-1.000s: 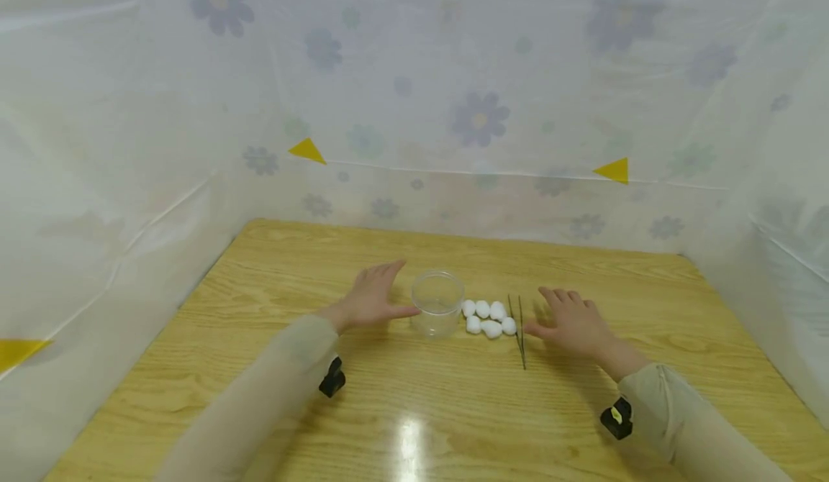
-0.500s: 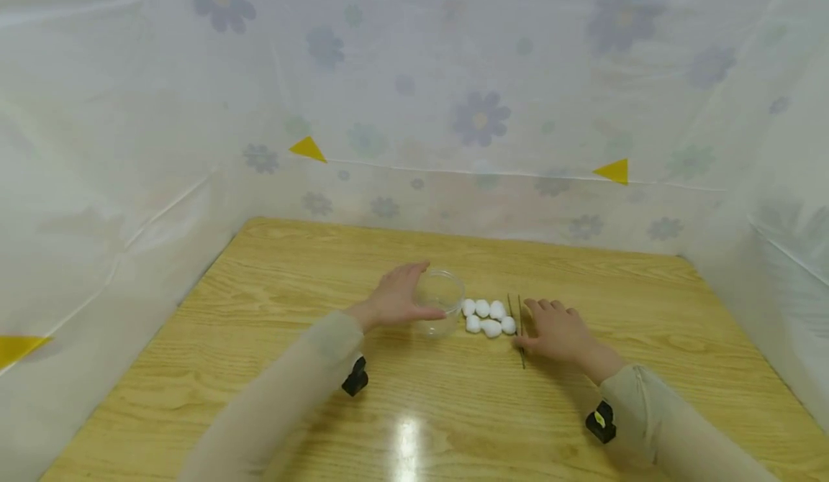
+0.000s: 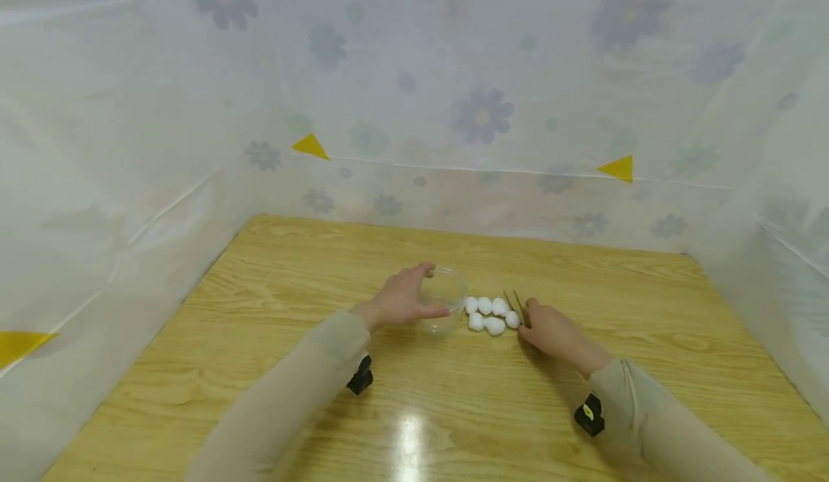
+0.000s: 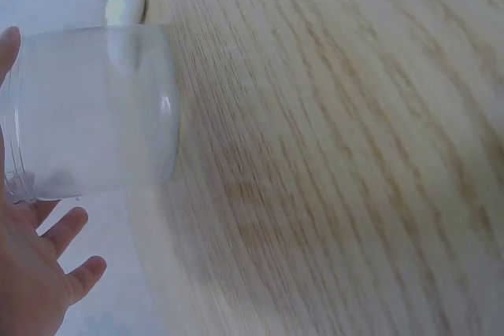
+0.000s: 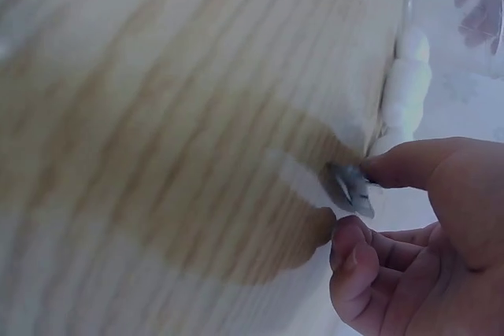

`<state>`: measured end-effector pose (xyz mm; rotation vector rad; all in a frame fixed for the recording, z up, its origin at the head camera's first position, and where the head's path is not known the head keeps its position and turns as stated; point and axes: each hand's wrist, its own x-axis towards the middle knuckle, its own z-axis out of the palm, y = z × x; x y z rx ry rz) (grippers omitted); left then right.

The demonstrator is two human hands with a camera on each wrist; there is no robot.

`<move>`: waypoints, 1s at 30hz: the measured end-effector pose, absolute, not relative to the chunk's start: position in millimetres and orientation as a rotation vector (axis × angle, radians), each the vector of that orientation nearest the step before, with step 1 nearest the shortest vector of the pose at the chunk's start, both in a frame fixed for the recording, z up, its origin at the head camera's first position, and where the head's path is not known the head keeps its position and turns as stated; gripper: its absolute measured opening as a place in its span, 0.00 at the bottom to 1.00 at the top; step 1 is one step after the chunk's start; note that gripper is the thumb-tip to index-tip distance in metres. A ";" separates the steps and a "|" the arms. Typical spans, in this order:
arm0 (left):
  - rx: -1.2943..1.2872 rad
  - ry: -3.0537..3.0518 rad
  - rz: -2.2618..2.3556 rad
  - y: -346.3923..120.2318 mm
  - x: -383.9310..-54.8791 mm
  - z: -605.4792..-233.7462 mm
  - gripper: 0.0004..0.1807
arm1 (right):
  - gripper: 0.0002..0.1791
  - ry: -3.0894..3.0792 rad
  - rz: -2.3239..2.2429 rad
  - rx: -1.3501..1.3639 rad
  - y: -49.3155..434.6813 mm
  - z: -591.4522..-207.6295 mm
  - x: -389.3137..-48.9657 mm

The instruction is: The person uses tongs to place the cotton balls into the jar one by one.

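Note:
A clear round plastic tub [image 3: 442, 324] stands upright on the wooden table. My left hand [image 3: 403, 298] holds it near the rim, thumb on the near side and fingers on the far side. In the left wrist view some fingers of that hand [image 4: 35, 273] spread away from the wall. To the right of the tub lie several white cotton balls [image 3: 495, 326] in two rows. Beside them my right hand [image 3: 553, 329] pinches the closed end of metal tweezers [image 5: 348, 190] between thumb and fingertips. The two tips of the tweezers point away and stand apart.
The wood-grain table [image 3: 414, 381] reaches back to a pale flowered curtain [image 3: 414, 108], which also hangs at both sides. Yellow triangles [image 3: 618, 169] mark the curtain. A black wrist camera [image 3: 589, 415] sits on each sleeve.
My left hand has moved right and come round the tub. My right hand has moved left, and it now pinches the tweezers, whose near end has swung upward to the right.

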<state>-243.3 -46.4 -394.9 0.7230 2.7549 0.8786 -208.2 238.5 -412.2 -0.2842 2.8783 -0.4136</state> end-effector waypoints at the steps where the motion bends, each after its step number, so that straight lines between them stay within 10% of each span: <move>1: 0.720 2.752 0.883 -46.4 -243.5 -395.0 0.49 | 0.29 2.872 -0.426 -0.278 238.6 -412.0 -209.4; 30: 0.693 2.712 0.921 -46.4 -243.1 -391.9 0.49 | 0.23 2.517 -1.068 -0.068 286.5 -402.5 -220.4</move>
